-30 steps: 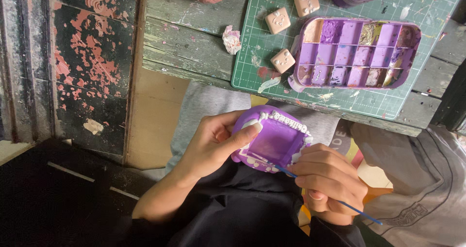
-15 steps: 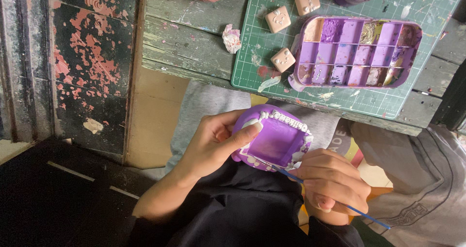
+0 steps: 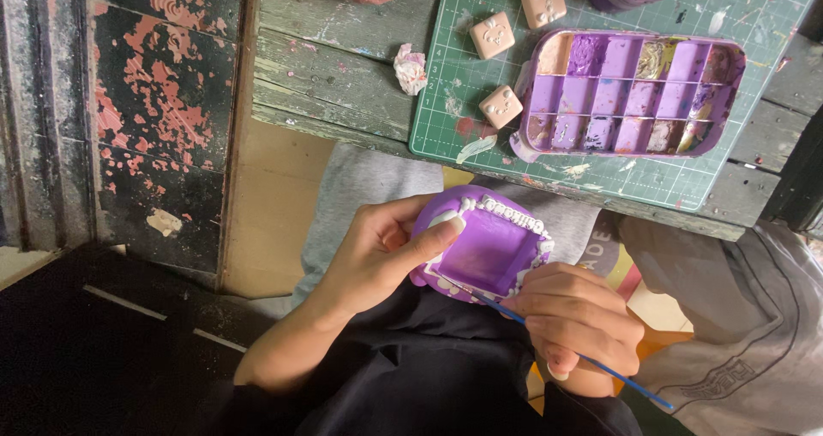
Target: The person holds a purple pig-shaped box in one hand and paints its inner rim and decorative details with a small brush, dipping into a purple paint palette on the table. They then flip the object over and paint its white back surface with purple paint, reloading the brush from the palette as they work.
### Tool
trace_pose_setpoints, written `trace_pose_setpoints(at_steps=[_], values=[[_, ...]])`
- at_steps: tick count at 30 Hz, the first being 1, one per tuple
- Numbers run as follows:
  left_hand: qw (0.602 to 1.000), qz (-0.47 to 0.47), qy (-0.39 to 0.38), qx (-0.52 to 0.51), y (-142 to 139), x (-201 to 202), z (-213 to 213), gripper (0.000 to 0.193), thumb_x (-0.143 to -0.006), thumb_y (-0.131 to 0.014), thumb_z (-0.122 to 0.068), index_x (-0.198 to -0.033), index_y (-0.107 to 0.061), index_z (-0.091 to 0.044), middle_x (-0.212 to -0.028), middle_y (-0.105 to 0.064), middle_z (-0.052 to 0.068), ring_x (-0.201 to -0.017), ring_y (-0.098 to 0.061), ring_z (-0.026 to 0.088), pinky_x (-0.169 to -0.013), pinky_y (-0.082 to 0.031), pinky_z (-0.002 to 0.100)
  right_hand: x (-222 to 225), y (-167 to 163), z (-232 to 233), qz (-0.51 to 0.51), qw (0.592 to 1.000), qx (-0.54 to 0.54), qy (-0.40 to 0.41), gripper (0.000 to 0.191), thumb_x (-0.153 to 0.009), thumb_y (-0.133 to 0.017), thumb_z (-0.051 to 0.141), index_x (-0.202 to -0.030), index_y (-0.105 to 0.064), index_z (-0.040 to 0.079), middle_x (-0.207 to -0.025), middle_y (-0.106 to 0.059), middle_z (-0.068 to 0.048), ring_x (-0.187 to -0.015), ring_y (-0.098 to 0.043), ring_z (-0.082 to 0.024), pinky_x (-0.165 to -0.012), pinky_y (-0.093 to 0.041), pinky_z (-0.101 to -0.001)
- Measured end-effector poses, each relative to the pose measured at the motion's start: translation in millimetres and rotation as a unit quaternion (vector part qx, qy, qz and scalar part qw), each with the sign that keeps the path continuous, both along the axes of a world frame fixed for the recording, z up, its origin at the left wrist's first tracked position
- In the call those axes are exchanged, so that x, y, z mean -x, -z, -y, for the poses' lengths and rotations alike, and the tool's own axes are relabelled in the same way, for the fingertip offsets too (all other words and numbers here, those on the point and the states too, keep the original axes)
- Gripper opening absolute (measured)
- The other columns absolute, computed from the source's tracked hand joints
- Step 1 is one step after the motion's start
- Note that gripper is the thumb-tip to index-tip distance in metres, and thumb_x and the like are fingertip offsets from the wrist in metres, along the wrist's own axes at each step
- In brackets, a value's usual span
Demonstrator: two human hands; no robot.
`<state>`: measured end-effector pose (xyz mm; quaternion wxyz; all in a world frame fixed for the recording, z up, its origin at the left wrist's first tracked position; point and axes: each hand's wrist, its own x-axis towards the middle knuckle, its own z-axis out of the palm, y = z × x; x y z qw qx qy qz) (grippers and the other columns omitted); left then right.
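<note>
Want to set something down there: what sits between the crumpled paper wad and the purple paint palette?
In the head view, a small tan clay cube lies on the green cutting mat, between the wad and palette.

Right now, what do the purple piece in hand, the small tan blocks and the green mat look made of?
The purple piece looks like clay or plaster: matte paint, raised white trim. The tan blocks look like unpainted clay or stone, dull, with pressed patterns. The green mat seems a rubbery or plastic cutting mat, gridded and paint-flecked. The left hand holds the piece; the right hand holds a thin blue-handled brush.
</note>
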<state>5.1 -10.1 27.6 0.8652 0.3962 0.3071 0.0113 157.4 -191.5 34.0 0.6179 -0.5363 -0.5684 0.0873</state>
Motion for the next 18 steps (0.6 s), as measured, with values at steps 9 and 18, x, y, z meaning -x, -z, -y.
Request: trace_pose_setpoints(at_steps=[9,18], values=[[1.0,0.012,-0.009,0.026,1,0,0,0.045,-0.098,-0.071,-0.019,-0.131,-0.066,0.01,-0.1,-0.074,0.006,-0.084,-0.066,0.006,-0.071,-0.054,0.021,-2,2,-11,0.023,0.999,-0.035,0.001,0.055,-0.111,-0.05,0.035,-0.073,-0.058,-0.004,-0.07,-0.067,-0.014,-0.062,-0.07,-0.025,-0.055,-0.063,-0.0387],[1.0,0.002,-0.003,0.005,1,0,1,0.045,-0.097,-0.072,-0.02,-0.131,-0.067,0.009,-0.095,-0.074,0.005,-0.078,-0.065,0.005,-0.064,-0.052,0.02,-1,6,-7,0.015,0.999,-0.012,0.038,0.054,-0.11,-0.051,0.032,-0.07,-0.058,-0.004,-0.065,-0.065,-0.012,-0.06,-0.069,-0.024,-0.053,-0.062,-0.0377]])
